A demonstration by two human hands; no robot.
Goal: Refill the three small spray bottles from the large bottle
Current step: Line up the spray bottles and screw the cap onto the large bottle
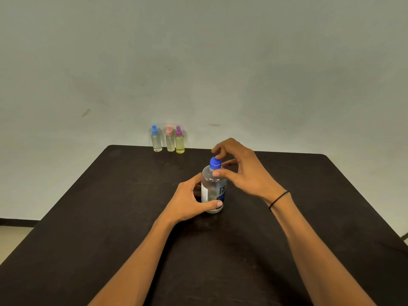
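A large clear bottle (212, 191) with a blue cap (215, 163) and a white-and-blue label stands upright in the middle of the dark table (110, 217). My left hand (189, 199) is wrapped around its lower body. My right hand (240, 171) hovers at the cap with fingers spread around it, fingertips at or just off the cap. Three small spray bottles stand in a row at the table's far edge: one with a blue top (156, 139), one with a pink top (170, 139), one with a purple top and yellow liquid (180, 140).
A plain pale wall (198, 62) rises right behind the far edge of the table. The floor shows at the lower left (13, 237). A black band circles my right wrist (278, 199).
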